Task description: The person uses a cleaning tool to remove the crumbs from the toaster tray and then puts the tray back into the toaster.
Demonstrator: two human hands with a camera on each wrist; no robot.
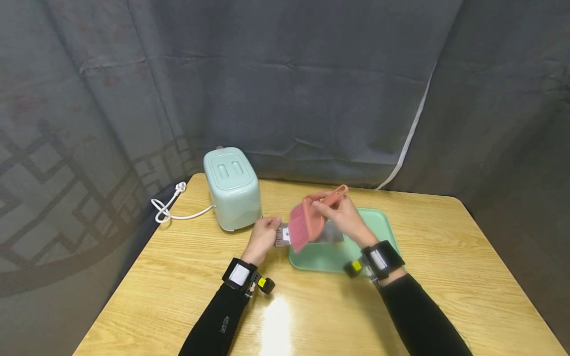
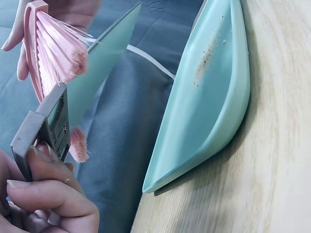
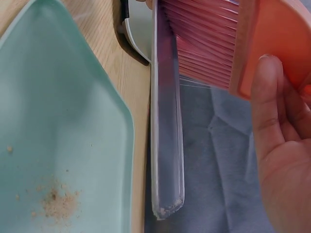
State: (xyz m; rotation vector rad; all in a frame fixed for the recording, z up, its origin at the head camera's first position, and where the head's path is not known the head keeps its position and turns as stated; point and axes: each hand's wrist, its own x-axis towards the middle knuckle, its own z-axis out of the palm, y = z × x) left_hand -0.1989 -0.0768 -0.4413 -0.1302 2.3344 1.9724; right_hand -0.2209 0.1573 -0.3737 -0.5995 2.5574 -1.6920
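Observation:
My left hand (image 1: 262, 235) grips a thin grey metal crumb tray (image 1: 333, 232) by its end and holds it above a mint-green tray (image 1: 320, 263). In my right hand (image 1: 349, 218) is a coral-pink brush (image 1: 312, 222), pinched near its head with the thumb on one face. The pink bristles (image 3: 206, 43) lie against the crumb tray near my left fingers. A small pile of brown crumbs (image 3: 60, 203) sits in the green tray, and some bits cling to the crumb tray's far corner in the right wrist view.
A mint-green toaster (image 1: 236, 198) with its top covered stands at the back left, beside my left hand. Its white cord (image 1: 191, 216) runs to a plug at the table's left edge. Grey curtain (image 1: 311, 99) hangs behind the wooden table (image 1: 445, 257).

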